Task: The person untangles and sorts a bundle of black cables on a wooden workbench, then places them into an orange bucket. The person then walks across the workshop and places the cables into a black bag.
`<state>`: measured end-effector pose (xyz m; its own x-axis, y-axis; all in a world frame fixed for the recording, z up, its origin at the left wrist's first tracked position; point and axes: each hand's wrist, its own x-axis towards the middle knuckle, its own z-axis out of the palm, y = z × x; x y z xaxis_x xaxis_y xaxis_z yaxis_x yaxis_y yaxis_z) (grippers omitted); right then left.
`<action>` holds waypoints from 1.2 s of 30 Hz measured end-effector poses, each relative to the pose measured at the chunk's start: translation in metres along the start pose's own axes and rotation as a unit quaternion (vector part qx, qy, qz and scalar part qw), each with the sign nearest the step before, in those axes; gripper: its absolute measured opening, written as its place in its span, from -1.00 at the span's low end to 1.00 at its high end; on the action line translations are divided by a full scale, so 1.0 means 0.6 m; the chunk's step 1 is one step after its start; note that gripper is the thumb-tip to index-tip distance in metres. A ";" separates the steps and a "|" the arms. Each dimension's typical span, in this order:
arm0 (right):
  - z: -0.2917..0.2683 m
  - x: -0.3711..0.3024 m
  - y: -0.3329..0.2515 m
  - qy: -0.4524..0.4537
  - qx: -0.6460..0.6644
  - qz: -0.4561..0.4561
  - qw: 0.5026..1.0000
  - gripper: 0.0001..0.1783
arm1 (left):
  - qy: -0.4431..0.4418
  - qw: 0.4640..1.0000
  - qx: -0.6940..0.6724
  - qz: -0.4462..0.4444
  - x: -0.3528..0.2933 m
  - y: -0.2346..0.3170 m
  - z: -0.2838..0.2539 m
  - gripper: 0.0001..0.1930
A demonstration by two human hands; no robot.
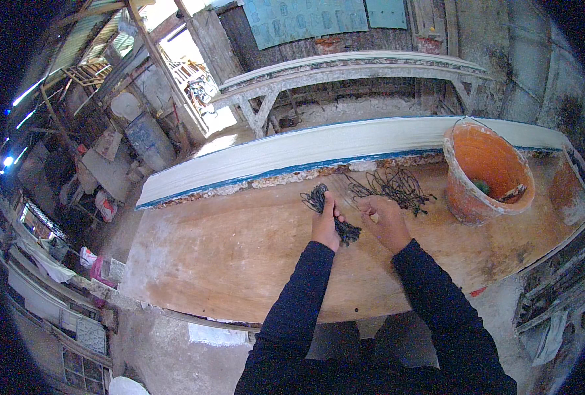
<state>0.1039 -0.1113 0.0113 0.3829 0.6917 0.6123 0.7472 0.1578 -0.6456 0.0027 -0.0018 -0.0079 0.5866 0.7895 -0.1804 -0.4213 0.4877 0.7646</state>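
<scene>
My left hand (326, 224) is wrapped round a bundle of thin black wire ties (348, 232), whose loops stick out above the fist and whose twisted ends show below it. Close beside it on the right, my right hand (384, 221) is raised over the wooden table top (239, 257) with its fingers curled in. Whatever those fingers pinch, if anything, is too small to make out. Just beyond the right hand, a loose pile of the same black wires (398, 187) lies spread on the wood.
An orange bucket (460, 194) with a whitish, stained rim stands on the right of the table; something greenish lies inside. Along the far edge runs a long white moulding (292, 148) with a blue stripe. Behind it stands a white-spattered bench (345, 76). A metal sheet-like scoop (572, 187) is at far right.
</scene>
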 end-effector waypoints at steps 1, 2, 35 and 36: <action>0.000 0.000 -0.004 -0.024 -0.015 -0.004 1.000 -0.72 | 0.006 1.000 -0.003 0.002 0.000 -0.002 0.001 -0.64; -0.004 0.002 -0.019 -0.048 -0.030 -0.008 0.998 -0.72 | 0.013 1.000 -0.007 0.005 0.000 -0.002 0.001 -0.64; -0.027 -0.007 0.041 -0.039 -0.345 0.093 0.933 -0.68 | -0.007 0.999 0.032 0.029 0.008 -0.006 -0.016 -0.75; -0.029 -0.008 0.049 -0.045 -0.358 0.102 0.927 -0.68 | -0.008 0.999 0.028 0.034 0.005 -0.005 -0.010 -0.75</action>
<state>0.1331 -0.1223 -0.0027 0.5332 0.7173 0.4486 0.8456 -0.4688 -0.2554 0.0019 0.0013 -0.0147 0.5692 0.8137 -0.1180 -0.4212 0.4119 0.8080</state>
